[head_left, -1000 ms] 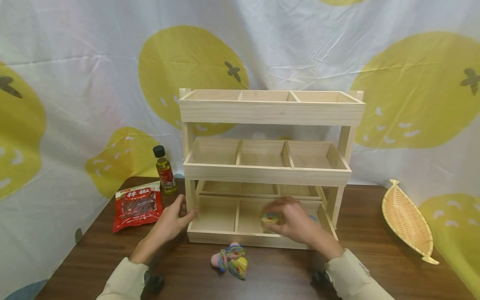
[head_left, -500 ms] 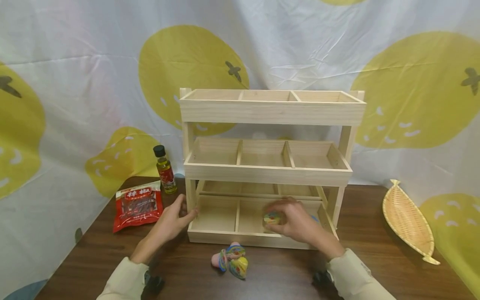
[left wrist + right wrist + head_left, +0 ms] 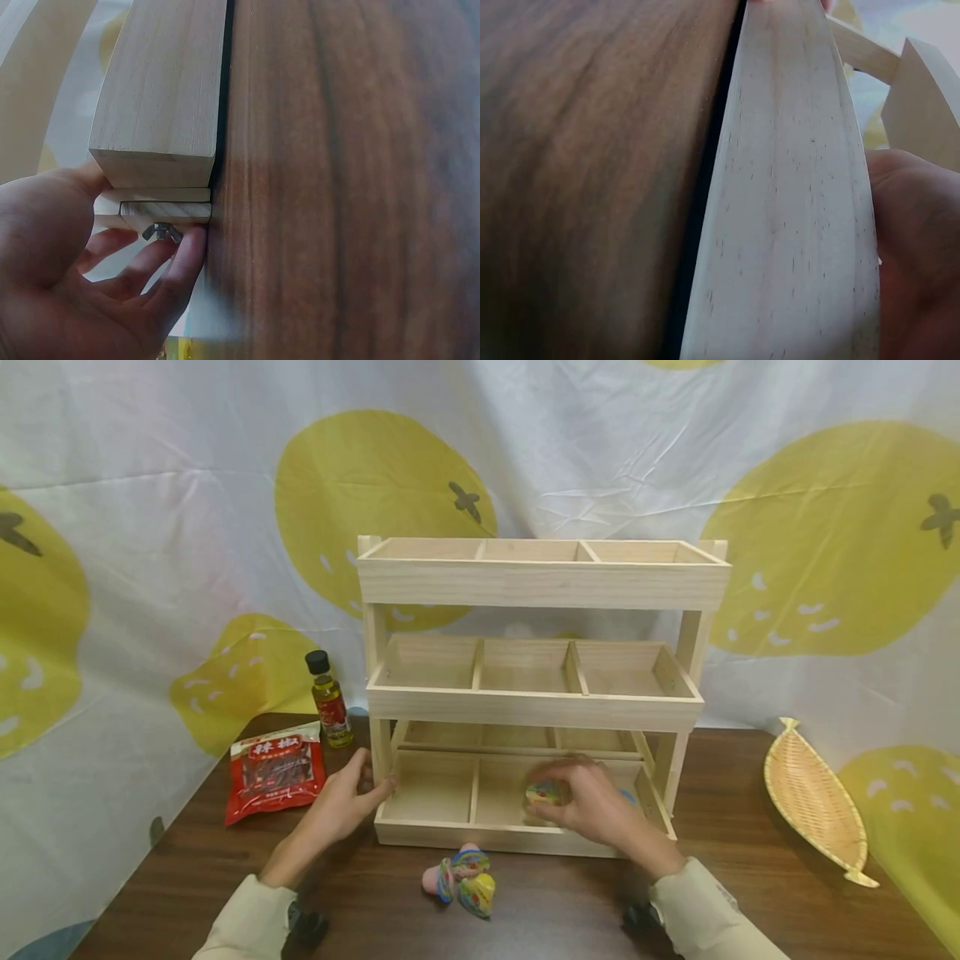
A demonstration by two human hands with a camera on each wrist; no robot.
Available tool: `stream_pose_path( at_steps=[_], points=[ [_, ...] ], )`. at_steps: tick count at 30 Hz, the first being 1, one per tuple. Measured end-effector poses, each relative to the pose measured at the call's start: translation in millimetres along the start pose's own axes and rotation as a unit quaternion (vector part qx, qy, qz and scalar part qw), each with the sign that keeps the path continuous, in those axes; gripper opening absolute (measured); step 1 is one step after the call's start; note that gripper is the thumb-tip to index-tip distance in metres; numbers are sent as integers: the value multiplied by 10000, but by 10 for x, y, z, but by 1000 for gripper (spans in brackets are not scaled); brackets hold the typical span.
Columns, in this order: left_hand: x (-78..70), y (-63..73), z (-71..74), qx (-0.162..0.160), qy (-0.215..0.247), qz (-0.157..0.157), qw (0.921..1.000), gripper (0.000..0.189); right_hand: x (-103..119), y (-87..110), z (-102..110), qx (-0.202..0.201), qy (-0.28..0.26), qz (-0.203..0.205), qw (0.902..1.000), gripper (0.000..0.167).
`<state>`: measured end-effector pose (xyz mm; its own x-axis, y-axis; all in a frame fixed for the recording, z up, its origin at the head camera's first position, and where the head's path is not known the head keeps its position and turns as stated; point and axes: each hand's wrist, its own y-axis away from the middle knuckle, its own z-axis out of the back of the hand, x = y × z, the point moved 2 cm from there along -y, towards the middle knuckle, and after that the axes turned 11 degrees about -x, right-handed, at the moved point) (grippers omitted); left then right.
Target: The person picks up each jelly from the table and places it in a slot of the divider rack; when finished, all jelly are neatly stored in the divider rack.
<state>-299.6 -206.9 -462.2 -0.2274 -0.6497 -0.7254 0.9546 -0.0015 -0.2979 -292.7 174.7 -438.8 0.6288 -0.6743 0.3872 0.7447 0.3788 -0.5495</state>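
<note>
A three-tier wooden rack [image 3: 536, 708] stands on the table. My left hand [image 3: 348, 797] grips its lower left side. In the left wrist view the thumb lies on the tray side and the fingers curl around the back, near a wing nut [image 3: 161, 231]. Inside the bottom tray [image 3: 431, 835] my right hand [image 3: 585, 802] pinches a small multicoloured swirled piece [image 3: 542, 793] at the middle compartment. That piece is hidden behind the front board [image 3: 787, 187] in the right wrist view. A bit of blue [image 3: 628, 796] shows beyond the right hand.
Several swirled pieces with pink ends [image 3: 461, 877] lie in front of the rack. To the left are a red packet of dried chillies [image 3: 276, 772] and an oil bottle [image 3: 330, 702] with a black cap. A woven boat-shaped basket [image 3: 816, 802] sits at the right.
</note>
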Motion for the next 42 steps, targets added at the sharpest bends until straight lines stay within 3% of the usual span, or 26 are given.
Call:
stream_pose_path(
  at_steps=[11,18,24,28,34,39,42],
  points=[
    [-1,-5,8,8,-41,-50,10000,30,-1,5,21,129,-35,34,9999,35],
    [-5,-7,10,28,-24,-52,10000,31,118,0,61,-96,-94,169,9998,40],
    [-19,7,19,38,18,-38,10000,32,399,31,15,-211,-544,697,9959,29],
    [-26,14,24,50,39,-45,10000,33,601,93,-47,-135,-1103,1314,9851,21],
    [-44,21,37,34,53,-68,10000,34,831,195,-157,661,-1883,1840,9625,16],
    [-36,18,35,38,69,-85,9999,33,906,267,-222,1399,-1577,1855,9598,26],
    [-36,17,36,39,86,-93,9999,33,903,296,-247,1623,-1422,1789,9599,34]
  ],
)
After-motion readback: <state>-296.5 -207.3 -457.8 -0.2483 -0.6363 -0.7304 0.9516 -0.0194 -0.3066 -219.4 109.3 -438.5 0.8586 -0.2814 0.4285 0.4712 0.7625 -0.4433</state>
